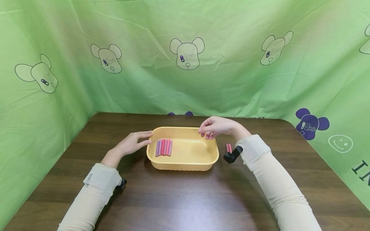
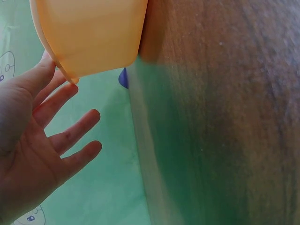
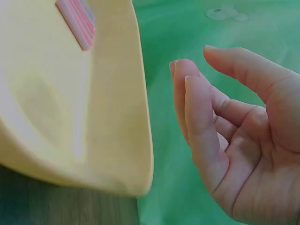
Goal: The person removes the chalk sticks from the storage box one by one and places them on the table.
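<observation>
On the table stands a yellow plastic basin (image 1: 185, 166). Several pink and purple sticks (image 1: 163, 147), which look like chalk, lie side by side on its left floor. My left hand (image 1: 131, 142) touches the basin's left rim with thumb and fingertips, its other fingers spread in the left wrist view. Above the far right rim hovers my right hand (image 1: 216, 126), fingers loosely bent. A gap shows between thumb and fingertips in the right wrist view, and nothing is held there. Two pink sticks (image 1: 228, 148) lie on the table right of the basin, partly hidden by the wrist camera.
The brown wooden table (image 1: 179, 199) reaches back to a green curtain (image 1: 144, 89) printed with bear faces, which also hangs at both sides. A black wrist camera (image 1: 231, 155) sits below the right wrist, close to the basin's right end.
</observation>
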`<state>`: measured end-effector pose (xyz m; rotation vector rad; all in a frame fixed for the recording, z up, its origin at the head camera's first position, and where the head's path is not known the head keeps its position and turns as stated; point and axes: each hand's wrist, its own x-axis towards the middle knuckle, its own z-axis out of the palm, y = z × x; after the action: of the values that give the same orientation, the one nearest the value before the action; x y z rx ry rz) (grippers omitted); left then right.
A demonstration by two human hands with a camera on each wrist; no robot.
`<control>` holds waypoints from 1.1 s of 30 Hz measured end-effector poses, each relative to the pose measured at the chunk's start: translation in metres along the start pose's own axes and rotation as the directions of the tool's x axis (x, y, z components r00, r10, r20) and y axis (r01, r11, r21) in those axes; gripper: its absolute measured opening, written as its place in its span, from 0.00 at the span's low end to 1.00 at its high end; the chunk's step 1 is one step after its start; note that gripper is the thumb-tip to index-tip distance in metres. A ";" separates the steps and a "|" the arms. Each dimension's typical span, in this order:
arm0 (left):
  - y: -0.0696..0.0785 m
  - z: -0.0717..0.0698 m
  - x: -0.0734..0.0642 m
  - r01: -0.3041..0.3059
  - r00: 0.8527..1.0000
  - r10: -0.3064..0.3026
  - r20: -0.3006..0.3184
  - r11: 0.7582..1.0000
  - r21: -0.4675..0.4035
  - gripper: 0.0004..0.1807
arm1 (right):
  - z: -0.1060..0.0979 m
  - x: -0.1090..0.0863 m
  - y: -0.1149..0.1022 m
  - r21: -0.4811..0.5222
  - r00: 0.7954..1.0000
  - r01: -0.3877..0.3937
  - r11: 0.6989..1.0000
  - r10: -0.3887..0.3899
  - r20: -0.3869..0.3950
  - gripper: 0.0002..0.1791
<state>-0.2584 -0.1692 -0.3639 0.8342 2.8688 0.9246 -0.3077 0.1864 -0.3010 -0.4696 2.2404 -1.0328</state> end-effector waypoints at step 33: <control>-0.001 0.001 0.001 -0.008 1.000 0.008 -0.007 1.000 -0.004 0.24 | 0.043 0.079 -0.016 0.010 0.992 -0.009 1.000 0.008 0.128 0.19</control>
<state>-0.2593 -0.1685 -0.3654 0.8448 2.8707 0.9361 -0.3368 0.1101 -0.3410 -0.5071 2.1213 -0.9815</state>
